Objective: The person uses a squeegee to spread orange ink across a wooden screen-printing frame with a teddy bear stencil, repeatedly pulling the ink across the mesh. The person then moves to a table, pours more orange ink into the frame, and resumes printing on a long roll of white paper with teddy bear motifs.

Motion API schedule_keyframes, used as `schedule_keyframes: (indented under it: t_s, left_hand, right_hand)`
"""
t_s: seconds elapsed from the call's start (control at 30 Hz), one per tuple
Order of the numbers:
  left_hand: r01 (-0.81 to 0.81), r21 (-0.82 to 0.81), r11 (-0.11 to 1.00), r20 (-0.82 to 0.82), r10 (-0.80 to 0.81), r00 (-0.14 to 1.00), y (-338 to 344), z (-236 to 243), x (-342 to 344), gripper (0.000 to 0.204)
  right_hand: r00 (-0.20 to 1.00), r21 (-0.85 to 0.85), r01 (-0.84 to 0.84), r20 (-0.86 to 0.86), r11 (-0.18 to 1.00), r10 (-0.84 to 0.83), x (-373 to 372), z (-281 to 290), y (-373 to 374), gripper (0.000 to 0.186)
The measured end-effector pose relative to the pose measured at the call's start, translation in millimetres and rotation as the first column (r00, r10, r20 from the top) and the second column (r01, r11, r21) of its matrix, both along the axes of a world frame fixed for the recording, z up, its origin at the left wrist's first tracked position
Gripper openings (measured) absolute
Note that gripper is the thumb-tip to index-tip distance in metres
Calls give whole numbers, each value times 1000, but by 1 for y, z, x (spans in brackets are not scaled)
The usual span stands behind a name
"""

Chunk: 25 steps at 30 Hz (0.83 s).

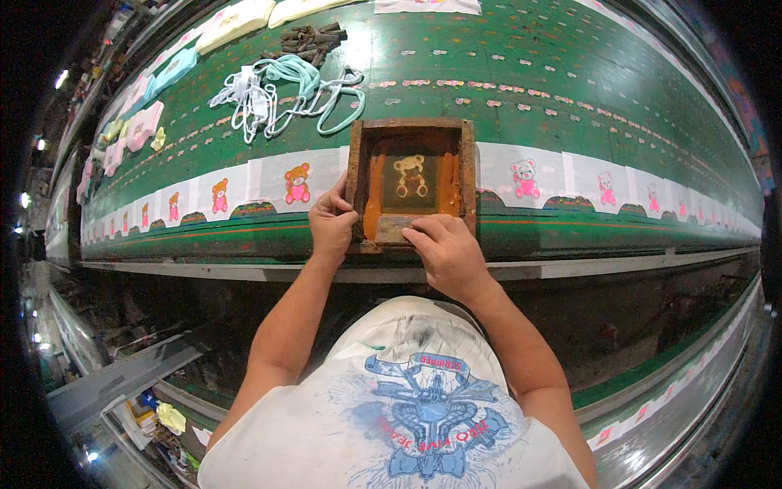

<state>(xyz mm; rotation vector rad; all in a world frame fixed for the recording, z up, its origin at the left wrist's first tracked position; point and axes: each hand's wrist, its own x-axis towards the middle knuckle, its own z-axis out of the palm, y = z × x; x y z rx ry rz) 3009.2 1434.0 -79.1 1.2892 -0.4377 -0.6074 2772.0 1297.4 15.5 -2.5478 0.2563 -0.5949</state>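
A wooden screen-printing frame (467,167) lies over the row of white cloth pieces at the table's near edge. Its dark mesh carries a pale bear stencil, and orange-brown ink coats the inside around it. My left hand (332,224) is closed on the frame's left side. With bent fingers, my right hand (446,253) pinches a flat squeegee (389,229) at the near end inside the frame. To the left, the cloth piece (273,175) shows a brown and pink bear; to the right, another cloth piece (501,167) has a bear in pink and outline only.
The long green table (570,90) is spotted with ink marks. White and teal cloth strips (285,85) and a pile of dark, short stick-like pieces (314,41) lie beyond my left hand. Folded garments (236,23) sit along the far left. A pale rail (554,271) edges the near side.
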Motion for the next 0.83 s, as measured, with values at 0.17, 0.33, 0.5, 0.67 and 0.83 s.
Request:
schedule_keyframes:
  t_s: [0.17, 0.33, 0.5, 0.67, 0.83]
  left_hand:
    - [-9, 51, 999, 13, 8, 1000, -1, 0, -2, 23]
    - [-15, 76, 997, 87, 8, 996, 0, -12, -1, 18]
    - [-14, 82, 997, 81, 7, 997, -3, -13, -2, 18]
    - [-30, 99, 995, 180, 12, 984, -5, -10, -3, 19]
    - [-15, 124, 992, 244, -16, 970, -1, -13, 0, 19]
  right_hand:
    - [975, -104, -47, -221, 993, 23, 14, 9, -10, 40]
    - [936, -2, -86, -344, 996, 80, 40, 26, -58, 39]
    - [951, -55, -39, -308, 998, 20, 80, 15, -102, 37]
    - [972, -65, 23, -234, 998, -38, 109, 2, -131, 50]
    - [967, -87, 34, -247, 996, -54, 113, -1, -127, 53]
